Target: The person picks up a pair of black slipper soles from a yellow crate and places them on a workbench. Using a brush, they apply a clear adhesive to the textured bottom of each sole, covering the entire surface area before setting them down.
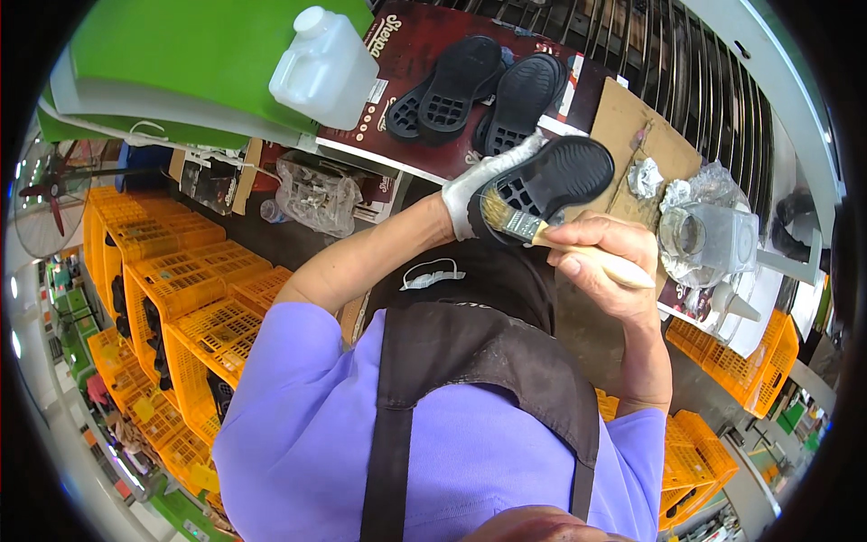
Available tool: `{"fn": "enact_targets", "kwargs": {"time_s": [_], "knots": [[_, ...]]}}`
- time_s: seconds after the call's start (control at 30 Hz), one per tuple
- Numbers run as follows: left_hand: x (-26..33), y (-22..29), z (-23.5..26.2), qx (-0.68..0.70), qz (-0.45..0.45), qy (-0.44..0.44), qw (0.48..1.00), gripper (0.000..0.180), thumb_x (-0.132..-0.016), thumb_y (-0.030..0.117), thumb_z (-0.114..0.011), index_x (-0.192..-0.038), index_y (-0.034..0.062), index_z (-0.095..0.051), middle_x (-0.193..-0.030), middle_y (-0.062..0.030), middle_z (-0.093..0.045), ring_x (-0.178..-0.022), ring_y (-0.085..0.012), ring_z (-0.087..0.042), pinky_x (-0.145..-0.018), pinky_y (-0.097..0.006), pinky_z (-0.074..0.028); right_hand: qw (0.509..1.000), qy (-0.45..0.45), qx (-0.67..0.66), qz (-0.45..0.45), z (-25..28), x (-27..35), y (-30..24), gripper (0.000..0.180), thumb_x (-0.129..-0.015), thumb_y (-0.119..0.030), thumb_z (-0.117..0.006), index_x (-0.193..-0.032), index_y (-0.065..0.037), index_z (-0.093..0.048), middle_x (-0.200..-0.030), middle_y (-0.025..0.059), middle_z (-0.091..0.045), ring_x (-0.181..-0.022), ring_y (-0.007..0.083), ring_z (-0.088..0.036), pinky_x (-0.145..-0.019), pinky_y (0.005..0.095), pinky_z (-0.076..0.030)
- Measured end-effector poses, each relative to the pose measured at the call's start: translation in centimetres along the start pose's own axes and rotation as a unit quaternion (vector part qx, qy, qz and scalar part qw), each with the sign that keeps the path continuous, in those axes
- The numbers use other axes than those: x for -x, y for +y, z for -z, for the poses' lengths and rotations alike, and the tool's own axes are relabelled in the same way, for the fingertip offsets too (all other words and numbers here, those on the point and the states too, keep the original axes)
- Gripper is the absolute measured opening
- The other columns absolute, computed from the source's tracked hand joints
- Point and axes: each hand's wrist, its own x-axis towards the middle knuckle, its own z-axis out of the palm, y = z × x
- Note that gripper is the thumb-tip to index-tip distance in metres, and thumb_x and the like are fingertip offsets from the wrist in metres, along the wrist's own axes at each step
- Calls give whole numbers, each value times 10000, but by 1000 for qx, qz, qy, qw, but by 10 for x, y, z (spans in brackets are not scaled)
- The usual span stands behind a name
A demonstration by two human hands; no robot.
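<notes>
Left hand [479,176] grips the sole [571,170], right hand [623,242] the brush [521,224]; light, even strokes should reach every edge.

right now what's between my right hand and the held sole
A paintbrush: in the head view, its bristles lie over the sole and your right hand grips its handle.

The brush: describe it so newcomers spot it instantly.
From the dark apron, find the right hand beyond it. That hand grips the brush by a pale handle, over the black sole in the left hand. Unlike nearby soles, the brush has a metal band and bristles.
</notes>
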Motion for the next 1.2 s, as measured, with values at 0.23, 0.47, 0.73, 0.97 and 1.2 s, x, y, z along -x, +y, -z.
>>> {"fn": "enact_targets", "kwargs": {"time_s": [0.23, 0.47, 0.73, 0.97, 1.2], "knots": [[11, 3, -2, -37, 88, 52, 994, 405, -960, 391, -434, -1108, 48, -589, -1012, -92, -658, -785, -188, -663, -683, -331, -569, 999, -34, 5, 3, 1, -5, 4, 254, -761, -139, -701, -947, 30, -664, -793, 131, -672, -678, 199, -642, -625, 282, -499], [12, 6, 11, -134, 123, 50, 982, 366, -975, 313, -391, -1151, 51, -577, -1025, -108, -652, -830, -210, -663, -715, -361, -577, 996, -89, -14, -15, 6, -11, 7, 241, -754, -104, -698, -964, 12, -677, -816, 115, -670, -732, 209, -637, -673, 303, -489], [6, 15, 27, -125, 184, -43, 974, 322, -963, 233, -413, -1059, -27, -577, -966, -151, -649, -779, -232, -668, -643, -334, -586, 987, -147, -51, -36, 15, -21, 14, 255, -751, -89, -703, -984, 12, -681, -779, 93, -639, -732, 189, -604, -681, 296, -471], [2, 17, 41, -201, 211, -59, 955, 194, -890, 70, -522, -1047, -38, -562, -908, -144, -641, -755, -190, -657, -654, -290, -575, 970, -197, -118, -83, 25, -29, 25, 248, -741, -111, -724, -955, 10, -691, -800, 107, -623, -743, 180, -581, -673, 294, -444], [0, 13, 59, -174, 219, -50, 959, 196, -925, 102, -510, -1092, 18, -570, -925, -50, -650, -772, -90, -631, -608, -235, -537, 946, -291, -116, -85, 36, -42, 30, 231, -792, -70, -689, -1016, -15, -686, -870, 88, -641, -831, 172, -586, -757, 289, -450]]}}
